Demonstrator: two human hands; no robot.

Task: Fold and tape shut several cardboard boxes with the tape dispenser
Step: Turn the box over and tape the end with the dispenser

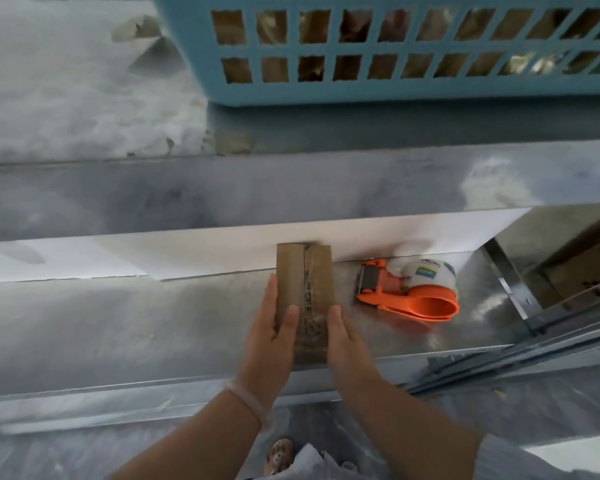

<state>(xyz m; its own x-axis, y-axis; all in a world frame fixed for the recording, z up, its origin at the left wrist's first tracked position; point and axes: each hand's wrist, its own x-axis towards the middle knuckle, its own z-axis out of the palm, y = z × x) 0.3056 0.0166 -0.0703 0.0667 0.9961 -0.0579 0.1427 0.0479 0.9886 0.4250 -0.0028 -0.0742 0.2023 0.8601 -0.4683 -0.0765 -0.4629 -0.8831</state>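
Cardboard box (303,299) lies between both hands — left hand (272,336), right hand (343,337) — flat-fingered, pressing its sides.

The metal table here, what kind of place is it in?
Probably a packing workstation: a steel table, a small taped cardboard box between both hands, an orange tape dispenser, and a blue basket behind.

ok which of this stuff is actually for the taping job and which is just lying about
For the job:
cardboard box, held between left hand and right hand
orange tape dispenser

Lying about:
blue basket
white board
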